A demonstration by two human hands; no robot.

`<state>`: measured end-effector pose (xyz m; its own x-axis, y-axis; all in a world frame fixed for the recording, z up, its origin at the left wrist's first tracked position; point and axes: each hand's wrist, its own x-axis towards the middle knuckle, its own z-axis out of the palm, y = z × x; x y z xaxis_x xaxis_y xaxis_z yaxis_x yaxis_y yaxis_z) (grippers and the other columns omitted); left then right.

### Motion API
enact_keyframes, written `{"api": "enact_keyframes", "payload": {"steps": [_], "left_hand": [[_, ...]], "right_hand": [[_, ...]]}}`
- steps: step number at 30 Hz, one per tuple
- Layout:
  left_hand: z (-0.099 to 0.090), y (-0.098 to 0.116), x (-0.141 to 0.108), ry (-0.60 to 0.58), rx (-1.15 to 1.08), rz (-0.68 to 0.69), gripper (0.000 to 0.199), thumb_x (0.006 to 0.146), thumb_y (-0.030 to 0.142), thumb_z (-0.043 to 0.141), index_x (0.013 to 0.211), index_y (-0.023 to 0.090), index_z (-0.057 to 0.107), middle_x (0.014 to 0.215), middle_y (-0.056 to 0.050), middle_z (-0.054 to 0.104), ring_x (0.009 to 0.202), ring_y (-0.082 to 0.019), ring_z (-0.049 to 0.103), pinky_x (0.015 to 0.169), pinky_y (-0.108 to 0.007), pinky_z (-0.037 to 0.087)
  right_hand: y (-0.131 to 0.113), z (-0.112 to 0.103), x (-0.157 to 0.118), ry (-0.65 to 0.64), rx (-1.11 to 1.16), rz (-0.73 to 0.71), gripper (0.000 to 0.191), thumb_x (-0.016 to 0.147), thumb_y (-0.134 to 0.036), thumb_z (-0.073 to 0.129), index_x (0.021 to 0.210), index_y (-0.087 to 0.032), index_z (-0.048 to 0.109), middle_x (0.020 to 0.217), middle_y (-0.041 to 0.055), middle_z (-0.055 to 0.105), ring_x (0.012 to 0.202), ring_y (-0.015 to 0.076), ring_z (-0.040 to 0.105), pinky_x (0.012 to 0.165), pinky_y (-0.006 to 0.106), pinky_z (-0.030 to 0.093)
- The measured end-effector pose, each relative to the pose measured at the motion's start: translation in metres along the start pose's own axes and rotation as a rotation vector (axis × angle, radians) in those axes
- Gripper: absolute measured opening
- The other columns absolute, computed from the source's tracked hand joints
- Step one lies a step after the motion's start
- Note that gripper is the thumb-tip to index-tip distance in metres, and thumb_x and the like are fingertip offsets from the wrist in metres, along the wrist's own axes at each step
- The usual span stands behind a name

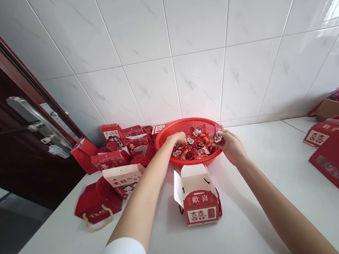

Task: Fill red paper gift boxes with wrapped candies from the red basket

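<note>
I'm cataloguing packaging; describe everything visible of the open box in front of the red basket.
The open box looks like card, red outside, white inside, with Chinese characters on its front, dark red cords at its sides. It stands upright on the white table before the basket, one flap sticking out leftward. The left hand and right hand are off it.

Free lane right of open box [200, 200], basket [193, 125] behind (quite wide), boxes [109, 160] crowding left

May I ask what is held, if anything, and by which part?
Right hand: red packet, by its lower part. Left hand, in the basket: cannot tell.
</note>
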<state>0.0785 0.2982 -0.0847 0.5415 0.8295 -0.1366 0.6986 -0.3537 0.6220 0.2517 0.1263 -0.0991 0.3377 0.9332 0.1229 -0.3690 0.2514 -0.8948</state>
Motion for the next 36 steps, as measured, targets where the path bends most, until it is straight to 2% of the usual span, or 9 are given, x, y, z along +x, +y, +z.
{"api": "enact_keyframes", "payload": {"steps": [4, 9, 12, 14, 16, 20, 27, 32, 36], "left_hand": [[0.009, -0.002, 0.004, -0.125, 0.078, -0.165, 0.035, 0.098, 0.036, 0.064, 0.128, 0.018, 0.062, 0.130, -0.010, 0.063, 0.111, -0.025, 0.065, 0.093, -0.045, 0.058], [0.011, -0.006, 0.004, -0.203, 0.046, -0.204, 0.034, 0.099, 0.037, 0.063, 0.127, 0.017, 0.062, 0.128, -0.010, 0.064, 0.109, -0.025, 0.066, 0.091, -0.044, 0.058], [0.006, -0.007, 0.001, -0.228, -0.029, -0.165, 0.024, 0.091, 0.035, 0.073, 0.104, 0.015, 0.072, 0.103, -0.005, 0.072, 0.091, -0.022, 0.070, 0.078, -0.035, 0.059], [0.003, -0.006, 0.000, -0.226, -0.108, -0.122, 0.016, 0.074, 0.029, 0.084, 0.080, 0.017, 0.075, 0.079, -0.001, 0.073, 0.074, -0.020, 0.068, 0.065, -0.029, 0.053], [0.001, -0.003, -0.002, -0.216, -0.194, -0.085, 0.013, 0.060, 0.020, 0.086, 0.067, 0.019, 0.076, 0.067, 0.001, 0.071, 0.064, -0.018, 0.064, 0.056, -0.027, 0.047], [0.000, 0.004, -0.004, -0.197, -0.340, -0.045, 0.017, 0.055, 0.015, 0.079, 0.071, 0.021, 0.080, 0.073, 0.001, 0.075, 0.063, -0.016, 0.061, 0.055, -0.026, 0.045], [-0.005, 0.009, -0.009, -0.115, -0.570, 0.072, 0.025, 0.056, 0.011, 0.081, 0.080, 0.017, 0.080, 0.086, -0.005, 0.078, 0.074, -0.018, 0.065, 0.071, -0.032, 0.051], [-0.007, 0.017, -0.018, -0.027, -0.737, 0.182, 0.031, 0.063, 0.021, 0.088, 0.092, 0.017, 0.077, 0.094, -0.007, 0.077, 0.085, -0.020, 0.069, 0.087, -0.038, 0.053], [-0.001, 0.024, -0.033, 0.028, -0.838, 0.248, 0.032, 0.070, 0.028, 0.085, 0.099, 0.019, 0.076, 0.102, -0.006, 0.077, 0.092, -0.019, 0.069, 0.090, -0.037, 0.053]], "right_hand": [[0.000, -0.001, 0.001, -0.005, 0.007, 0.011, 0.025, 0.070, -0.036, 0.076, 0.073, -0.024, 0.055, 0.076, 0.0038, 0.076, 0.077, 0.0266, 0.076, 0.069, 0.041, 0.065], [-0.001, -0.001, 0.002, 0.011, 0.030, 0.026, 0.021, 0.069, -0.033, 0.077, 0.072, -0.025, 0.058, 0.077, 0.0036, 0.077, 0.078, 0.0257, 0.075, 0.071, 0.041, 0.066], [-0.002, -0.001, 0.002, 0.012, 0.040, 0.040, 0.020, 0.069, -0.031, 0.078, 0.073, -0.024, 0.060, 0.077, 0.0034, 0.077, 0.079, 0.0251, 0.075, 0.073, 0.041, 0.067], [-0.003, 0.000, 0.002, 0.010, 0.046, 0.053, 0.020, 0.068, -0.030, 0.078, 0.072, -0.024, 0.060, 0.077, 0.0033, 0.077, 0.080, 0.0253, 0.076, 0.073, 0.041, 0.067], [-0.004, 0.000, 0.001, 0.009, 0.050, 0.065, 0.021, 0.069, -0.030, 0.079, 0.072, -0.024, 0.059, 0.076, 0.0029, 0.077, 0.081, 0.0256, 0.076, 0.074, 0.041, 0.067], [-0.005, 0.002, 0.001, 0.027, 0.047, 0.064, 0.023, 0.066, -0.031, 0.082, 0.072, -0.024, 0.060, 0.072, 0.0012, 0.076, 0.079, 0.0241, 0.076, 0.079, 0.041, 0.068], [-0.005, 0.004, -0.001, 0.013, 0.009, 0.058, 0.022, 0.065, -0.033, 0.081, 0.072, -0.023, 0.063, 0.071, 0.0008, 0.074, 0.080, 0.0231, 0.075, 0.081, 0.040, 0.067], [-0.006, 0.007, -0.003, -0.032, -0.072, 0.045, 0.025, 0.067, -0.038, 0.081, 0.080, -0.023, 0.066, 0.075, 0.0016, 0.075, 0.080, 0.0231, 0.074, 0.080, 0.040, 0.065], [-0.006, 0.010, -0.006, -0.047, -0.114, 0.037, 0.031, 0.066, -0.040, 0.081, 0.088, -0.022, 0.069, 0.082, 0.0024, 0.077, 0.076, 0.0206, 0.073, 0.074, 0.035, 0.063]]}}
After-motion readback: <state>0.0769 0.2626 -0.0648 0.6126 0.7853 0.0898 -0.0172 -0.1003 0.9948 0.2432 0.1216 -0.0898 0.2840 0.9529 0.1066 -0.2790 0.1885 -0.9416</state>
